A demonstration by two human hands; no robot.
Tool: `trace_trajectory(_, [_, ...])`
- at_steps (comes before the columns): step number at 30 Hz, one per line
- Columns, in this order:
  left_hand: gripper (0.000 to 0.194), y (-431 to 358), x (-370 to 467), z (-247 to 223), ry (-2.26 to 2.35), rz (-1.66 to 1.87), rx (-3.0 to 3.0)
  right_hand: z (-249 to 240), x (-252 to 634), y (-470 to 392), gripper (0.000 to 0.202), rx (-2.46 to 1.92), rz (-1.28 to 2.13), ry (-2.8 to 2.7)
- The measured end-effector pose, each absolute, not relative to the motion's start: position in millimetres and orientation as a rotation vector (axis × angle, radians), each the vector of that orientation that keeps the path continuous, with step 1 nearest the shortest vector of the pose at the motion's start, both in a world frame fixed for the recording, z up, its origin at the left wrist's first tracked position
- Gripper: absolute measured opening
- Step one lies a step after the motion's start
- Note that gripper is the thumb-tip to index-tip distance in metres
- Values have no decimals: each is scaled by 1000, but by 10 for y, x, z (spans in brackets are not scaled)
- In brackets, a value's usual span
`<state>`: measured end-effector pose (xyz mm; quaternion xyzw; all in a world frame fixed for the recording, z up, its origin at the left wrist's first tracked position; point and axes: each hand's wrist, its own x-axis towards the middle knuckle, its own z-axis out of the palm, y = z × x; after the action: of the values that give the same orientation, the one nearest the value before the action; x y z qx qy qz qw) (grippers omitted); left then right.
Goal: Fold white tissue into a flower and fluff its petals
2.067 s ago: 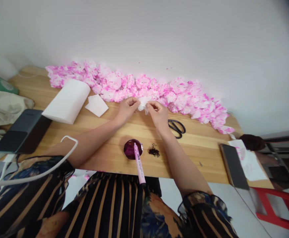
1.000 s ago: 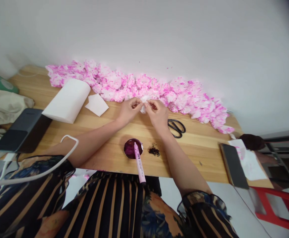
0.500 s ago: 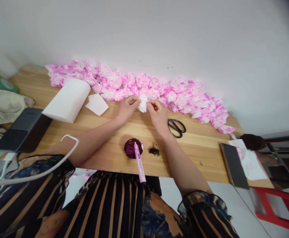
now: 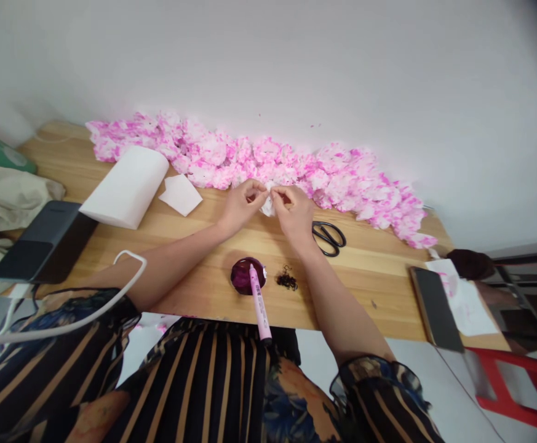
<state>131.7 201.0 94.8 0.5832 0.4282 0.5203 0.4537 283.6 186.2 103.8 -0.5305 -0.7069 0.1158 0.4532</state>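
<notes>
Between my fingertips is a small crumpled white paper piece (image 4: 269, 206). My left hand (image 4: 246, 204) pinches it from the left and my right hand (image 4: 292, 209) from the right, the fingertips almost touching. Behind both hands runs a long heap of pink and white paper flowers (image 4: 268, 157) along the wall. Nearer my body, a pink marker (image 4: 259, 307) rests with one end on a small dark purple dish (image 4: 240, 277) and its black end over the table edge. Small black curled bits (image 4: 287, 280) lie right of the dish.
Black-handled scissors (image 4: 330, 238) lie beside my right wrist. At left are a white paper stack (image 4: 127, 184), a cut white sheet (image 4: 181, 194), a dark box-shaped device (image 4: 47, 240) and a white cable (image 4: 88, 320). A dark phone-like object (image 4: 435, 307) and stained paper (image 4: 464, 301) lie right.
My fingertips have come closer together over the white paper, which now shows less between them. My left hand has shifted slightly right.
</notes>
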Motion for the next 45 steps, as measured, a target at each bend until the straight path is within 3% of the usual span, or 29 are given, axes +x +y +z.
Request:
trace_trajectory(4, [8,2061,1319,911,1028,1316,1370,1032,2818,1858,18,-1319,291,-1730])
trace_trajectory(13, [6,2154,1318,834,988,1367,1194,982,2846,1924,20,-1315,664,-1459])
trace_trajectory(27, [12,2063,1311,882,1040,1345,1446,989,2818,1874,19,-1327,205,-1752])
trace_trajectory(36, [10,2124,1315,853,984,1356,1250,974,2833,1917,19,-1296,634,-1484])
trace_trajectory(45, [12,2022,1313,894,1033,1349,1560,1028,2834,1876,17,-1342,436,-1565])
